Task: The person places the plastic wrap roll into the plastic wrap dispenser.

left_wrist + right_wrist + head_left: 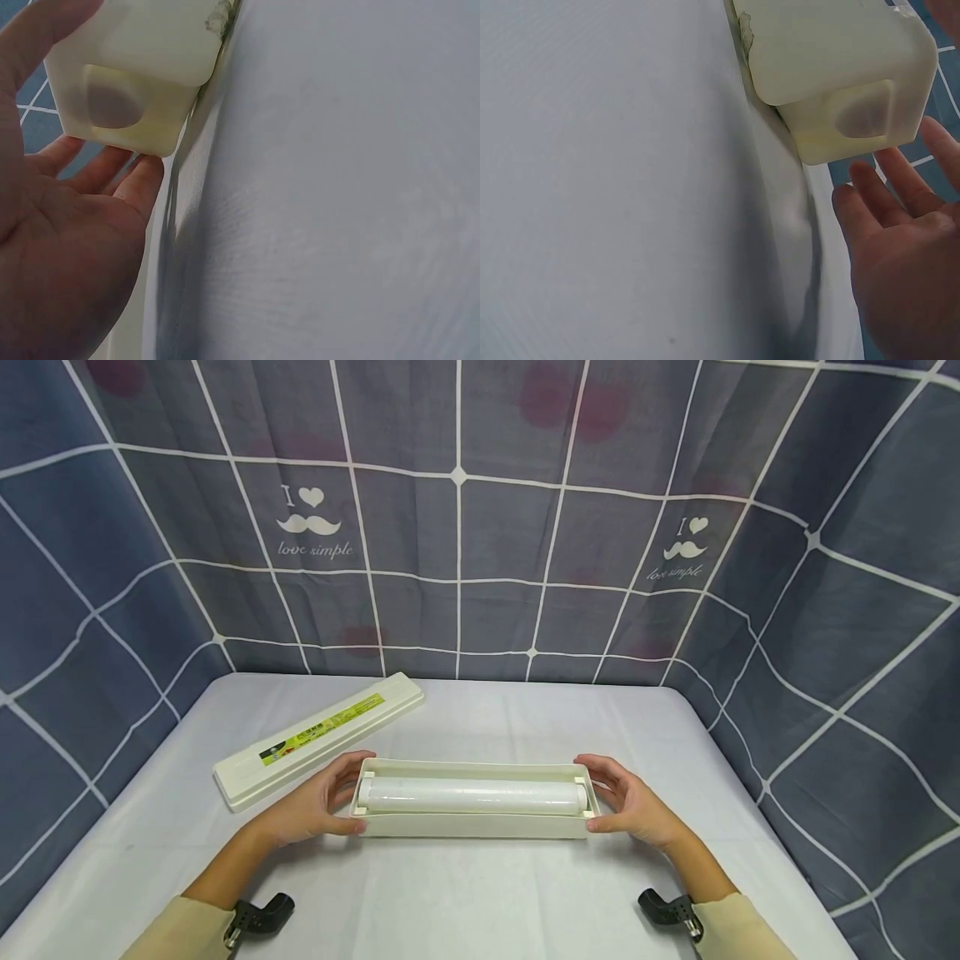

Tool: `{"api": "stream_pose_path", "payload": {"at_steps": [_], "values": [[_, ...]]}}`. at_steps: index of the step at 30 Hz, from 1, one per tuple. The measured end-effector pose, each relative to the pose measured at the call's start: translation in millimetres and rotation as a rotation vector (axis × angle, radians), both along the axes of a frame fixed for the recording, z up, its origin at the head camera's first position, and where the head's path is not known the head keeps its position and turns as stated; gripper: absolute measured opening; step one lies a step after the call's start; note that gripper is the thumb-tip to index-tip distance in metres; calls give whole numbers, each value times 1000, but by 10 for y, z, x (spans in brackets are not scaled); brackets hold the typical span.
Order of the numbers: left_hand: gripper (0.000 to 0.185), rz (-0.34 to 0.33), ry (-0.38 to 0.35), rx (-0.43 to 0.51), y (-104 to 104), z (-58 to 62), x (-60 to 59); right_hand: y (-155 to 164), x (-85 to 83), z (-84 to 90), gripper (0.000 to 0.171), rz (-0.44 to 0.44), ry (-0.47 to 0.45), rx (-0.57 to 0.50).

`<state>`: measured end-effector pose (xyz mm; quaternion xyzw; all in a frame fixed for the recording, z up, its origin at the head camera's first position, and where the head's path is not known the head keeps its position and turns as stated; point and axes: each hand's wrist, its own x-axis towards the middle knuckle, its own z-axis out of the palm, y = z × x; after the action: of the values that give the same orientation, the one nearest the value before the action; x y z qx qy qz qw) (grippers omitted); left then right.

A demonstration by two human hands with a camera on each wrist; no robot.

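A long cream plastic cling film dispenser box (472, 826) sits lidless on the white-covered table, with a white roll of film (472, 795) lying inside it. At its left end, my left hand (322, 802) grips it, thumb on the front and fingers round towards the back. My right hand (630, 800) holds the right end in the same way. Both wrist views show an end wall of the box (139, 45) (840, 52) close to the fingers. Behind my left hand lies the cream lid (330, 727), slanted, with a yellow-green label on top.
White cloth covers the table (480, 902). Dark blue-grey curtains (495, 527) with white grid lines and printed lettering stand at the back and both sides. Black devices (262, 917) are strapped at both wrists, by the beige sleeves.
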<state>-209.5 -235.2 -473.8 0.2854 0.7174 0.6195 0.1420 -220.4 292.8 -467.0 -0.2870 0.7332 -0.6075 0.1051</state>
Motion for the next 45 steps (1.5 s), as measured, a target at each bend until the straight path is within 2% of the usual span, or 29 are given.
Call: {"api": "stream_pose_path", "payload": {"at_steps": [12, 22, 29, 33, 45], "values": [[111, 60, 7, -59, -34, 6, 97, -32, 17, -18, 103, 4, -57, 10], [108, 128, 67, -63, -104, 16, 185, -39, 24, -40, 104, -14, -81, -1], [97, 208, 168, -71, -161, 45, 255, -43, 24, -76, 104, -16, -95, -10], [91, 256, 187, -97, -221, 68, 281, -52, 38, -72, 104, -30, -114, -6], [81, 314, 225, -132, -367, 128, 366, -48, 27, -71, 98, -20, -123, 1]]}}
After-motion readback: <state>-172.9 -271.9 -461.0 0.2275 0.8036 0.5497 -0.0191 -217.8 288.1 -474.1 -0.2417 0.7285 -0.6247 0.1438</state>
